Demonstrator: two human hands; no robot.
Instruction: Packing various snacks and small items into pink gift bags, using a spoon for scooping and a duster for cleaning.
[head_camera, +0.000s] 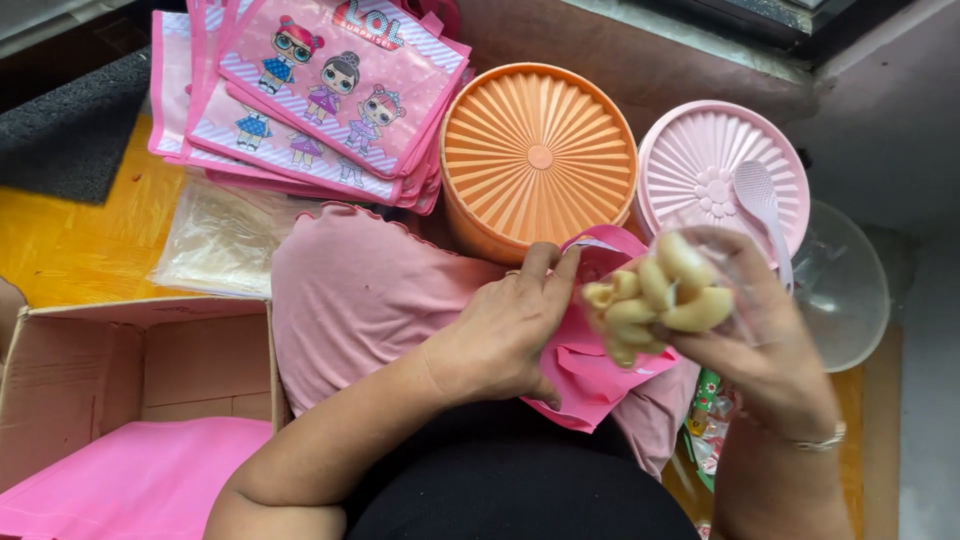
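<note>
Left hand (500, 335) pinches the rim of a small pink bag (590, 375), thumb and fingers closed on its upper edge, holding it on the person's lap. Right hand (765, 340) clutches a clear packet of pale curled crackers (655, 295), fingers wrapped around it, right at the bag's mouth. Behind them sit an orange ribbed-lid container (540, 155) and a pink ribbed-lid container (700, 165) with a pink spoon (762, 205) on it. Printed pink bags (320, 95) are stacked at the yellow floor's far edge; a cardboard box (120, 365) sits at the near left.
</note>
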